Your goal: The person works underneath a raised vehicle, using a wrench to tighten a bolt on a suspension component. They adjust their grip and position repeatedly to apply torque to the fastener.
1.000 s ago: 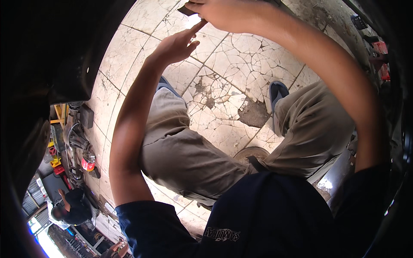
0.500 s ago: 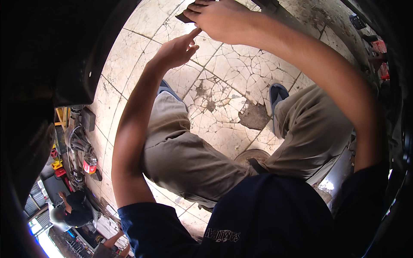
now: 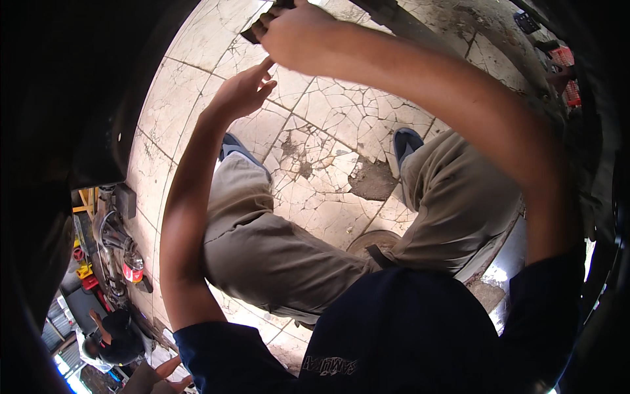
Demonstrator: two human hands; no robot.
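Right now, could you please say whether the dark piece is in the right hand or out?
In, it appears: the right hand curls over the dark piece, leaving one corner showing.

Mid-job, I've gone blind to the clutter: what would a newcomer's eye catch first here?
Cracked floor tiles fill the middle, with a dark broken patch right of centre. At the top, left of centre, the right hand is at a dark piece, the left hand just below it. Red latticed plastic shows at upper right.
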